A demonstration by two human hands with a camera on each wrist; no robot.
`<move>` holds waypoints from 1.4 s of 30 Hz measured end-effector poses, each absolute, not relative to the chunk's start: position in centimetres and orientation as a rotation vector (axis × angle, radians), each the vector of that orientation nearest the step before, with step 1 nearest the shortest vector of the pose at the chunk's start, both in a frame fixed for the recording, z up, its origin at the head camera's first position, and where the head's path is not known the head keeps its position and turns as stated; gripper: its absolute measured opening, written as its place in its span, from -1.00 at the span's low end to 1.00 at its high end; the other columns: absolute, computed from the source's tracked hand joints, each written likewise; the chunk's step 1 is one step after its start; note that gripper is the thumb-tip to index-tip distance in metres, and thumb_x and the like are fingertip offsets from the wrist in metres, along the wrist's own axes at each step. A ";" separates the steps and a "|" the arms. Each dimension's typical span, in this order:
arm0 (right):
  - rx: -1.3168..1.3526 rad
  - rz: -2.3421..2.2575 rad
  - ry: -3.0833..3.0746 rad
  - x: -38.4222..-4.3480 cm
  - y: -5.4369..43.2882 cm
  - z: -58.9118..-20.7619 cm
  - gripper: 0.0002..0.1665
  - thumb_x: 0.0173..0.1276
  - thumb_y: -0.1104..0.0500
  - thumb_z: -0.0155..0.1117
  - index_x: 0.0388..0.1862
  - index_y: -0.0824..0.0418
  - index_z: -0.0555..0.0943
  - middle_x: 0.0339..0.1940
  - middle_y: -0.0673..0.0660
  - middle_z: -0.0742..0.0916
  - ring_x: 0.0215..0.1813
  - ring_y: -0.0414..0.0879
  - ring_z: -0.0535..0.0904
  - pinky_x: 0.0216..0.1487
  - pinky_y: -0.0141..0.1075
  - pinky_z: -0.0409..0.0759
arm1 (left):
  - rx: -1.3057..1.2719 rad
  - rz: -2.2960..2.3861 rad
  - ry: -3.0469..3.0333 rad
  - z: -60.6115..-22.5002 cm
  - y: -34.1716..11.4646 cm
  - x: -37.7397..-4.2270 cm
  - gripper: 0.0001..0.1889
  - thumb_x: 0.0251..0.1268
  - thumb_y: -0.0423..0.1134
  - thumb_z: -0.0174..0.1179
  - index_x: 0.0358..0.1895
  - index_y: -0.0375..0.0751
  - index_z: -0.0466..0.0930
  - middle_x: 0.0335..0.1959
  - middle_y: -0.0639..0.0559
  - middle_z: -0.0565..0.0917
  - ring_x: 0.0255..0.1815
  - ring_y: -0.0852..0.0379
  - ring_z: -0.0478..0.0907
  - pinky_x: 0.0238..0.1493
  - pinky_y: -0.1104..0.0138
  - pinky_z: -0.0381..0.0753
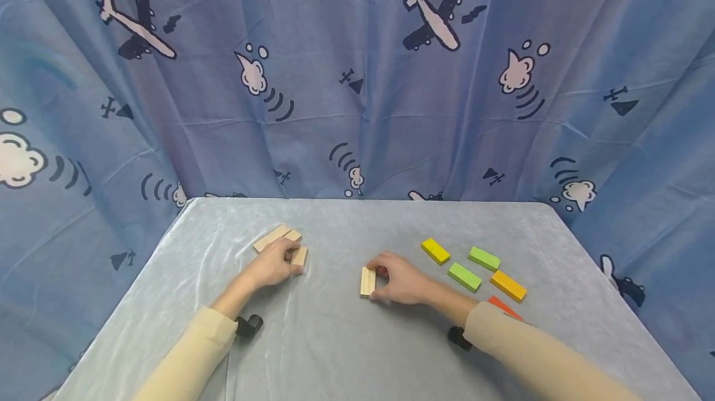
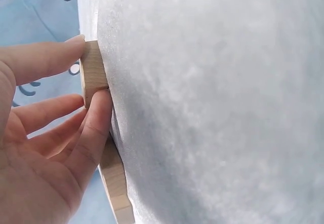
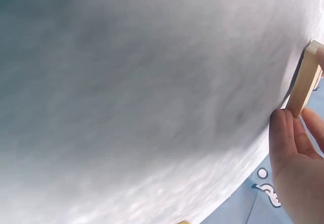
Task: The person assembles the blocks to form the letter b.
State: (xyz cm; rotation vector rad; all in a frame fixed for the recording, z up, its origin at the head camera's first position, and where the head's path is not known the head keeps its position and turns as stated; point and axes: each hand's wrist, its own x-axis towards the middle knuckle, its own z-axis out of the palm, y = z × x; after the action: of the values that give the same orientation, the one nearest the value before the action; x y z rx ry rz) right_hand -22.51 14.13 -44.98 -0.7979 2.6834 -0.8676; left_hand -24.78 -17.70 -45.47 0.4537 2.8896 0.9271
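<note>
My left hand (image 1: 272,263) pinches a plain wooden block (image 1: 300,257) by its ends, thumb on one and fingers on the other, as the left wrist view shows. Just behind that hand lie more plain wooden blocks (image 1: 272,237), touching one another. Nearer the middle of the table, my right hand (image 1: 403,280) holds a pair of plain wooden blocks (image 1: 367,283) set side by side, thumb at the near end and fingers at the far end. In the right wrist view, part of the thumb is cut off beside the wooden block (image 3: 304,84).
Right of my right hand lie a yellow block (image 1: 436,251), two green blocks (image 1: 484,258) and an orange block (image 1: 508,285). A red block (image 1: 504,306) is partly hidden by the right sleeve. Grey cloth covers the table (image 1: 313,351); a blue patterned curtain (image 1: 313,78) hangs behind it.
</note>
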 end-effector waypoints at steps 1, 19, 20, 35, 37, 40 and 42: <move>-0.804 -0.870 2.684 -22.4 14.4 -45.0 -0.37 0.12 0.12 0.62 0.17 0.28 0.63 -0.03 0.00 0.64 0.00 -0.07 0.54 0.05 -0.15 0.54 | 0.458 0.924 2.894 -45.5 -17.7 -24.8 -0.41 0.15 -0.29 0.47 0.24 -0.49 0.54 -0.03 -0.18 0.63 -0.11 -0.01 0.56 -0.02 0.07 0.57; -0.757 -0.905 2.651 -22.4 16.7 -45.1 -0.33 0.15 0.12 0.61 0.22 0.32 0.60 0.04 0.03 0.67 0.07 -0.05 0.59 0.16 -0.12 0.58 | 0.484 0.890 2.918 -45.6 -17.4 -24.6 -0.37 0.09 -0.23 0.52 0.22 -0.48 0.56 0.04 -0.20 0.62 -0.08 -0.03 0.61 -0.02 0.07 0.60; -0.758 -0.903 2.649 -22.5 16.7 -45.1 -0.33 0.15 0.12 0.61 0.21 0.32 0.61 0.03 0.03 0.67 0.06 -0.05 0.59 0.16 -0.13 0.58 | 0.495 0.896 2.918 -45.5 -17.4 -24.5 -0.37 0.08 -0.24 0.52 0.21 -0.49 0.56 0.04 -0.21 0.62 -0.09 -0.04 0.61 -0.03 0.07 0.61; -0.811 -0.916 2.638 -23.0 16.9 -45.5 -0.35 0.14 0.13 0.62 0.18 0.32 0.63 -0.01 0.03 0.68 0.00 -0.08 0.60 0.08 -0.22 0.61 | 0.705 0.991 2.852 -44.8 -14.6 -21.9 -0.42 0.08 -0.20 0.52 0.15 -0.44 0.60 -0.10 -0.04 0.61 -0.22 0.15 0.57 -0.13 0.24 0.59; -0.809 -0.917 2.639 -23.0 16.9 -45.4 -0.36 0.15 0.13 0.62 0.19 0.32 0.63 -0.01 0.03 0.68 0.01 -0.08 0.61 0.09 -0.20 0.61 | 0.745 0.985 2.858 -44.6 -14.1 -21.4 -0.42 0.08 -0.19 0.52 0.14 -0.43 0.60 -0.10 -0.03 0.62 -0.22 0.15 0.56 -0.13 0.25 0.58; -0.811 -0.935 2.635 -22.9 16.8 -45.3 -0.36 0.15 0.14 0.62 0.18 0.33 0.63 0.00 0.05 0.68 0.02 -0.05 0.61 0.10 -0.18 0.61 | 0.810 0.971 2.860 -44.5 -13.4 -20.8 -0.44 0.08 -0.17 0.52 0.13 -0.40 0.62 -0.09 -0.02 0.61 -0.21 0.15 0.55 -0.12 0.25 0.56; -0.805 -0.950 2.626 -22.8 16.8 -45.2 -0.37 0.14 0.15 0.62 0.17 0.33 0.64 0.01 0.05 0.68 0.02 -0.04 0.61 0.10 -0.18 0.61 | 0.842 0.967 2.848 -44.5 -13.0 -20.4 -0.45 0.09 -0.17 0.52 0.12 -0.40 0.62 -0.08 -0.01 0.61 -0.20 0.15 0.55 -0.13 0.26 0.56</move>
State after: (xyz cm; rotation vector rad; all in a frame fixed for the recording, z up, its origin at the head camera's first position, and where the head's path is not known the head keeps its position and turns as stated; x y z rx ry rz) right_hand -22.80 16.77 -45.24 -0.8051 2.6261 -0.9495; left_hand -20.36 -12.95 -44.53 0.8423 2.8476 0.9674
